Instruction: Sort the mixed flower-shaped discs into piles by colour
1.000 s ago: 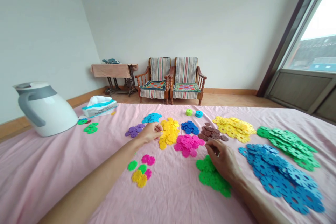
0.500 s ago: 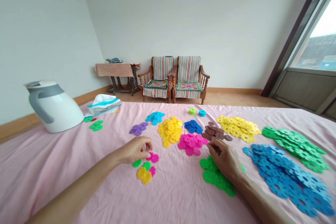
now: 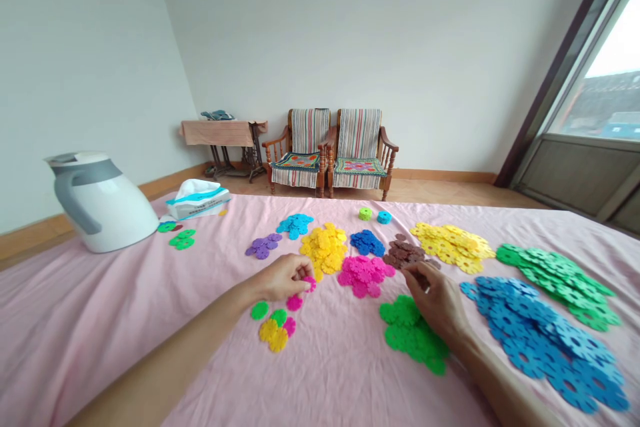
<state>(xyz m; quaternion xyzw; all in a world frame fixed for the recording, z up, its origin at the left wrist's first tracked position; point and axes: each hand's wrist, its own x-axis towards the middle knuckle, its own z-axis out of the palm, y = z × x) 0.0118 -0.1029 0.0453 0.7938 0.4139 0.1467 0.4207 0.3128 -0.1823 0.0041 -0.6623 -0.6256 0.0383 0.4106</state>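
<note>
Pink flower-shaped plastic disc (image 3: 309,282): one piece, pinched at the fingertips of the left hand (image 3: 286,278), just above the pink cloth-covered table (image 3: 100,320). It is roughly round with a notched edge, so it has no long axis to speak of. The left hand is closed on it in a light pinch, and the forearm enters from 7 o'clock.

Heap of matching pink plastic discs (image 3: 364,272): at 3 o'clock of the left hand, near but apart; it lies between the two hands.

Loose cluster of small green, yellow and pink discs (image 3: 274,328): at 6 o'clock of the left hand, just beside it.

Heap of small yellow discs (image 3: 325,248): at 1 o'clock of the left hand.

Right hand (image 3: 436,299): knuckles up and fingers curled, resting over the heap of green discs (image 3: 413,340). Its fingertips point to the heap of brown discs (image 3: 403,253) at its 11 o'clock. Whether it holds a piece cannot be told.

Spread of large blue discs (image 3: 540,333): at 3 o'clock of the right hand.

White plastic kettle (image 3: 103,203): at 10 o'clock of the left hand, well apart.
</note>
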